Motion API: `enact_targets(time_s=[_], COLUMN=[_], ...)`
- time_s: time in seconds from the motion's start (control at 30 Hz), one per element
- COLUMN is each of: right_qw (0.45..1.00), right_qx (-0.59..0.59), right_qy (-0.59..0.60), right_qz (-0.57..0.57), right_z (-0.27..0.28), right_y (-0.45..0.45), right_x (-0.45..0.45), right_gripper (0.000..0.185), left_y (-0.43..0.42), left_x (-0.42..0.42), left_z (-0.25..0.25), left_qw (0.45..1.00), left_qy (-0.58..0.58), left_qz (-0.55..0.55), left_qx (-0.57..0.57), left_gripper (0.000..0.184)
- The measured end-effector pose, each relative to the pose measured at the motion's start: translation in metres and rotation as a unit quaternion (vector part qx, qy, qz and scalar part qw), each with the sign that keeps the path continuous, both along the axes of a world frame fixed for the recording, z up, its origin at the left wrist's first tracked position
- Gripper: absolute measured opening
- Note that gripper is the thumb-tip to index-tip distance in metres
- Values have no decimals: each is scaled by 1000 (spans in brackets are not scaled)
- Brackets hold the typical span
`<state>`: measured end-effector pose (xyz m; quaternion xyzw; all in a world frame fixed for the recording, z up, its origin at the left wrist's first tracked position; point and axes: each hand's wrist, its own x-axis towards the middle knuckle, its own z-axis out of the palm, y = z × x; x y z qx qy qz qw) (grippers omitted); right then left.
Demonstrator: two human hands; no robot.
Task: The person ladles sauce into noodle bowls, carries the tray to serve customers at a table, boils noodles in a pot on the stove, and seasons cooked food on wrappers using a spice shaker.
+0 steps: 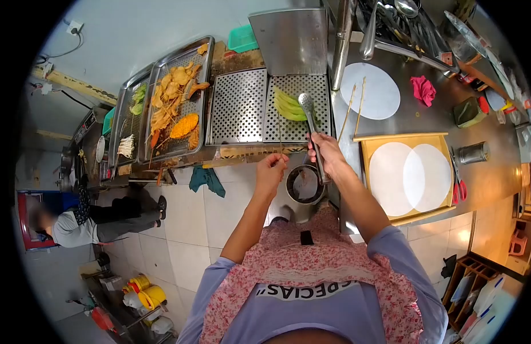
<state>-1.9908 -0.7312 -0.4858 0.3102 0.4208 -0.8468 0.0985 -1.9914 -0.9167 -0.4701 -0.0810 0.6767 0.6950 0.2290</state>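
Note:
My right hand (327, 153) is wrapped around the handle of metal tongs (308, 108). The head of the tongs lies over the right side of several green lettuce leaves (286, 104), which rest on a perforated metal tray (271, 135). At the near edge of that tray, my left hand (270, 174) is closed in a pinch on a thin skewer (280, 140). The skewer points away from me toward the leaves; whether it pierces them I cannot tell. Below and between the hands stands a metal pot (290, 192).
Fried food fills a tray (206, 69) at left. A raised metal lid (291, 40) stands behind the leaves. At right are two chopsticks (347, 112), white paper rounds (386, 178) on a wooden board, and red-handled scissors (461, 189). Another person (76, 226) stands at far left.

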Motion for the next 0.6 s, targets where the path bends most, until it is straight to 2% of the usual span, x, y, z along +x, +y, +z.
enact_targets(time_s=[0.07, 0.23, 0.3, 0.37, 0.43, 0.5, 0.57, 0.6], right_qw=[1000, 961, 922, 827, 786, 802, 778, 784], right_qx=[24, 271, 377, 550, 602, 581, 606, 589], right_qy=[-11, 1, 3, 68, 103, 117, 160, 189], right_qz=[5, 56, 88, 94, 96, 72, 55, 43], right_z=[5, 1, 15, 23, 64, 129, 173, 192], right_y=[-1, 8, 13, 27, 35, 28, 28, 27], right_x=[0, -2, -9, -31, -50, -56, -68, -71], right_gripper=[17, 26, 29, 35, 39, 37, 36, 36], left_y=[2, -2, -6, -8, -9, -12, -14, -17], left_x=[1, -2, -8, -23, -43, -51, -61, -67], left_z=[2, -7, -3, 14, 37, 91, 131, 145], left_qw=[1000, 1000, 998, 994, 989, 984, 978, 975], left_qy=[-1, 9, 54, 108, 149, 178, 208, 223], left_qz=[5, -5, -18, -16, -10, -5, 0, -4], left_qx=[-5, -10, 3, 3, 5, -10, 3, 5], left_gripper=[8, 7, 8, 8, 9, 9, 9, 9])
